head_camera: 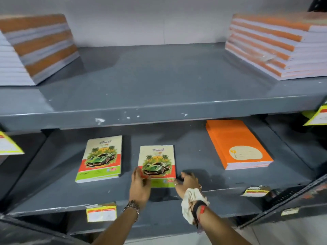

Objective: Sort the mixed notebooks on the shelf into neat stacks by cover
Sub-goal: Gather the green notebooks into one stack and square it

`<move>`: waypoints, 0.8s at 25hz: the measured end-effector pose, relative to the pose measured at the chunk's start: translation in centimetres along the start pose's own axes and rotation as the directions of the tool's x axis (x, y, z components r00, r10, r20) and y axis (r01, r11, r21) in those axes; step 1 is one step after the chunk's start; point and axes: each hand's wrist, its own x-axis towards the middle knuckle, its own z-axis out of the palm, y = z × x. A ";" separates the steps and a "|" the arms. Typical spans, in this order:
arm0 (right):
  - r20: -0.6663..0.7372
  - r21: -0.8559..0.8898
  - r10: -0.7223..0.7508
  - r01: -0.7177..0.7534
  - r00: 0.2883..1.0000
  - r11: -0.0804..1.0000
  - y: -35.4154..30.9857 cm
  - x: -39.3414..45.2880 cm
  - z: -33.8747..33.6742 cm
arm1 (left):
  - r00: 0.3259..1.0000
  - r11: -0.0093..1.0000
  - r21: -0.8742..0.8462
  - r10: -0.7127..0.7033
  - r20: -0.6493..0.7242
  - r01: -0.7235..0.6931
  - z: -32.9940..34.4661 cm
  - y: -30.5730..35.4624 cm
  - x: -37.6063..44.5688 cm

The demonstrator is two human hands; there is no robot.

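Your left hand (139, 183) lay flat on the near left corner of the middle car notebook (157, 165), its fingers spread and released, not gripping. Your right hand (187, 182) touched the near right corner of the same notebook with bent fingers; I could not tell if it grasped the edge. This notebook lay flat on the lower shelf (53, 197), near the front. A second car notebook stack (101, 159) lay just beside it on the left. An orange notebook stack (237, 144) lay well apart on the right. On the upper shelf (150, 82) stood two tall piles (276, 45) at the sides.
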 end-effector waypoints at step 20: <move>0.132 0.584 -0.114 0.016 0.985 0.812 -16.0 -0.1 8.2 | 0.986 0.825 -0.563 -0.127 -0.106 0.046 -17.4 -4.6 5.3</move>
